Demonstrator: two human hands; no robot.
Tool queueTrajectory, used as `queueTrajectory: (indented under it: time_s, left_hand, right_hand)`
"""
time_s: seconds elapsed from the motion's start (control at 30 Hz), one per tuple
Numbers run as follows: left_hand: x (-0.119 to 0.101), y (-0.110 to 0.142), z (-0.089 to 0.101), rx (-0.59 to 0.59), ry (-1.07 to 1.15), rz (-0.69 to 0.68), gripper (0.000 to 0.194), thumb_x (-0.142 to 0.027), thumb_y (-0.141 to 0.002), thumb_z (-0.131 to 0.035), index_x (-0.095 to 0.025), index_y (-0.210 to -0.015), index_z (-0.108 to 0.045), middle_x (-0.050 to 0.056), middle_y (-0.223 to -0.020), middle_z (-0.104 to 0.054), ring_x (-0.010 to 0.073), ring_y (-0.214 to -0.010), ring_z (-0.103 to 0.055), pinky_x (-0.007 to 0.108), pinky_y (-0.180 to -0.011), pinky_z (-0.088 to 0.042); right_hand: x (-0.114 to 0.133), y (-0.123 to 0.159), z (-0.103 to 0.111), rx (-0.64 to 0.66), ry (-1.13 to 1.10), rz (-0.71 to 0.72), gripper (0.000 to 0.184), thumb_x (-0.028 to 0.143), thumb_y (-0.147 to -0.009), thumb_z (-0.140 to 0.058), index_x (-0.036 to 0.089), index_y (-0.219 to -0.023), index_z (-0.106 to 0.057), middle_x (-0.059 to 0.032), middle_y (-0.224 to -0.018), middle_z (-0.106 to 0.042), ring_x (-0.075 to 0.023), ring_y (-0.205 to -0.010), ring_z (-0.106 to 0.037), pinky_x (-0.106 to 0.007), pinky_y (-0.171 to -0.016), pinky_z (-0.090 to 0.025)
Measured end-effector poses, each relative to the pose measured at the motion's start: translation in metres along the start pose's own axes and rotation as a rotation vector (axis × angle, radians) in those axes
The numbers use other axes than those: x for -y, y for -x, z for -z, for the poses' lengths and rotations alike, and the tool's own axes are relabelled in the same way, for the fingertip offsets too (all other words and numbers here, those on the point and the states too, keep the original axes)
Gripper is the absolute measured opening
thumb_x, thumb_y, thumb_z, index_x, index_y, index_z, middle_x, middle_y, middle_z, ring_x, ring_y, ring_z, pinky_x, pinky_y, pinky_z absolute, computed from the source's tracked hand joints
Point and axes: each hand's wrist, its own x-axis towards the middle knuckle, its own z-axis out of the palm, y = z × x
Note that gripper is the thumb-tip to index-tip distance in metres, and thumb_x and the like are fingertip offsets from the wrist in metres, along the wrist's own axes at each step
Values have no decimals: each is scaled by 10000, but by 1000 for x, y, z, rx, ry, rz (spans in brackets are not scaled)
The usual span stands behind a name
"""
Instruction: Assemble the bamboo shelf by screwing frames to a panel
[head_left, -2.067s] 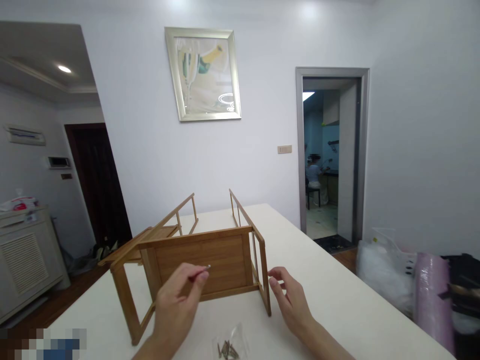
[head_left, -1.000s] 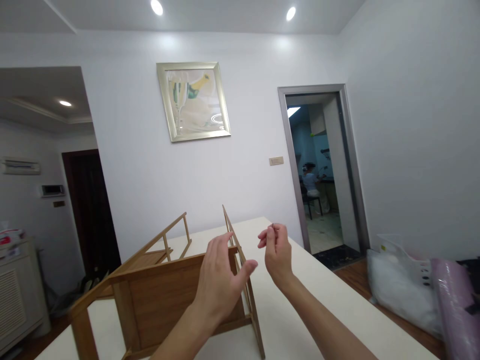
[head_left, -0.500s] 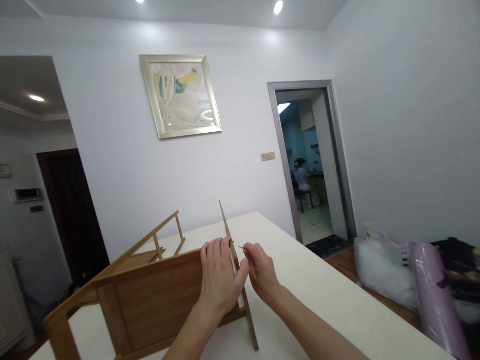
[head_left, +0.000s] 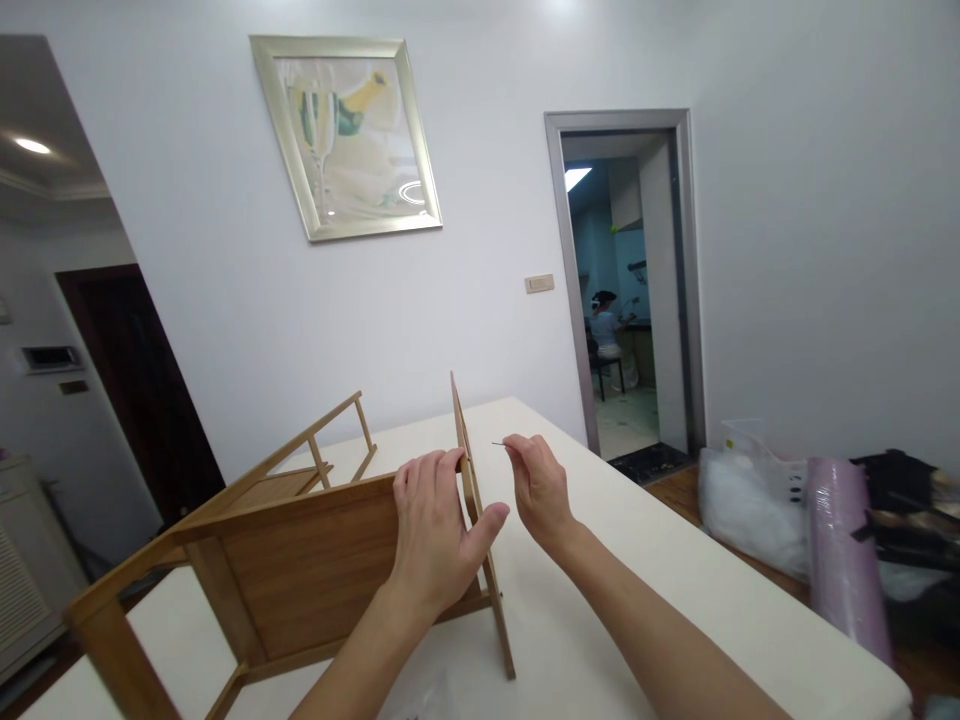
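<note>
A bamboo shelf frame [head_left: 300, 540] lies on its side on the white table [head_left: 637, 580]. My left hand [head_left: 435, 530] grips the top corner of its panel, fingers over the edge and thumb against the right side rail [head_left: 469, 470]. My right hand [head_left: 536, 485] hovers just right of that rail, pinching a thin screw [head_left: 499, 444] that points left toward the rail, a little apart from it.
A white plastic bag [head_left: 750, 500], a pink roll [head_left: 840, 560] and dark items sit off the table's right side. A clear bag corner [head_left: 427, 700] shows at the bottom edge. Through the doorway [head_left: 622, 290], a person sits far off in another room.
The screw passed from my left hand to my right. My left hand moved onto the shelf's top corner and gripped it. My right hand lifted slightly away from the rail.
</note>
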Motion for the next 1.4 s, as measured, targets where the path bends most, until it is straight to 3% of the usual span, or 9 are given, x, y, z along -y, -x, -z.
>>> queueTrajectory:
  time_s: [0.23,0.37,0.63,0.8,1.1,1.4]
  left_hand:
    - [-1,3,-3,-41,32,-6,603,-651,-846,-335,-170,-1182,-471,132,-1112,-567,291,-1074,-483,487,-997,-273]
    - [-2,3,-1,-52,37,-7,609,-651,-847,-335,-162,-1182,-477,131,-1111,-568,288,-1073,-480,483,-992,-281]
    - [-5,4,1,-56,45,-15,634,-668,-845,-309,-159,-1179,-484,132,-1099,-570,289,-1073,-481,485,-989,-287]
    - [-5,4,-1,-62,41,-11,603,-639,-851,-328,-161,-1186,-480,132,-1110,-572,290,-1082,-486,487,-992,-293]
    - [-8,4,1,-47,42,0,469,-447,-832,-441,-146,-1191,-468,124,-1132,-562,280,-1092,-480,490,-1019,-271]
    - [-11,1,5,-42,45,4,439,-392,-813,-450,-157,-1184,-465,119,-1125,-560,283,-1083,-479,504,-1011,-274]
  right_hand:
    - [16,1,-2,-7,-96,2,198,299,-943,-416,229,-1023,-583,-33,-842,-634,-137,-746,-605,-252,-679,-484]
    - [22,4,-6,-19,-64,-42,166,338,-928,-460,222,-959,-575,-21,-810,-661,-124,-666,-606,-237,-628,-474]
    - [19,2,-7,-57,-42,-24,133,300,-942,-429,219,-953,-534,-21,-815,-618,-131,-707,-589,-243,-638,-462]
    - [19,5,-9,-16,2,26,148,239,-953,-369,219,-983,-513,-24,-831,-567,-137,-718,-557,-251,-616,-457]
    - [24,2,-5,19,-97,32,165,201,-934,-402,237,-987,-555,-29,-853,-483,-128,-725,-519,-244,-609,-466]
    - [21,2,-6,0,-146,63,189,150,-905,-438,236,-986,-585,-19,-843,-440,-119,-702,-489,-235,-596,-446]
